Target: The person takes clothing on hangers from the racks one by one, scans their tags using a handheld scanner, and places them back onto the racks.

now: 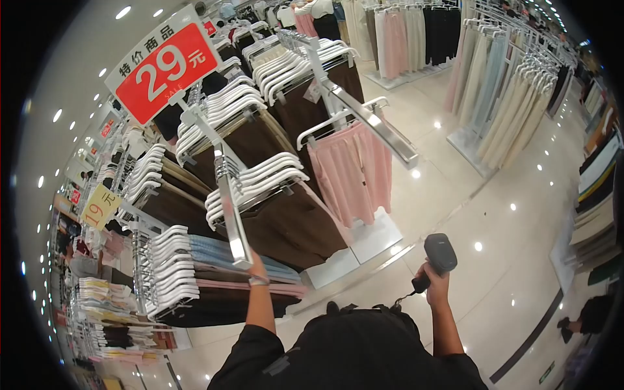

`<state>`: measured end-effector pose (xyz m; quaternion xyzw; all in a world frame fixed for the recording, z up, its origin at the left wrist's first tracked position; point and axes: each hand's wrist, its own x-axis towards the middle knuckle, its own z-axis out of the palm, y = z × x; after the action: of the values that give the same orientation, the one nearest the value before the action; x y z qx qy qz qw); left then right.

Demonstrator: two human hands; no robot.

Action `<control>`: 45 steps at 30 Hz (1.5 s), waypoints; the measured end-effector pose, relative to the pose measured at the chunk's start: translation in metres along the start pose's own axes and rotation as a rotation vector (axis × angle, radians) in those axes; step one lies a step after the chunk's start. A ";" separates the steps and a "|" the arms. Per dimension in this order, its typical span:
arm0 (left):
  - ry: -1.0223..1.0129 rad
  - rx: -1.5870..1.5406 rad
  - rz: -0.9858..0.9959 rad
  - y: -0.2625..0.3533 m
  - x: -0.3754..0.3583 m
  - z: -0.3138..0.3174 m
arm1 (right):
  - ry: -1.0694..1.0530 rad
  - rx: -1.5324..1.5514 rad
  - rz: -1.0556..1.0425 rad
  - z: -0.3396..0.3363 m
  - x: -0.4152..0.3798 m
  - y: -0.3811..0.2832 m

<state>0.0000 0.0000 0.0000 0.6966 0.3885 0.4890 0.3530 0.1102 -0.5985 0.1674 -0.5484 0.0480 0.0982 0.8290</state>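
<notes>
My right hand [434, 281] is wrapped round the handle of a black handheld device [441, 253], held upright over the floor. A cord hangs below it. My left hand [257, 268] is raised beside the end of a metal display arm [235, 227], among the hanging clothes; its fingers are mostly hidden behind the arm. Dark brown trousers [292, 224] on white hangers hang just beyond that arm. To their right, pink shorts [354, 169] hang from a single hanger below another metal arm. Light blue garments [224, 253] hang to the left of my left hand.
A red price sign [170, 73] stands over the racks at upper left, with a yellow sign [100, 207] lower down. Racks of pale trousers [520, 110] stand at upper right. More clothes [595, 208] line the right edge. A person [91, 266] is at far left.
</notes>
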 end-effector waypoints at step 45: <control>-0.634 -0.935 -0.528 0.397 -0.080 0.439 | 0.358 -0.380 0.034 -0.165 0.170 -0.123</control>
<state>0.4803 -0.2979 0.1940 0.4600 0.1687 0.2728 0.8279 0.3071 -0.7785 0.1813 -0.7022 0.1838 0.0208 0.6876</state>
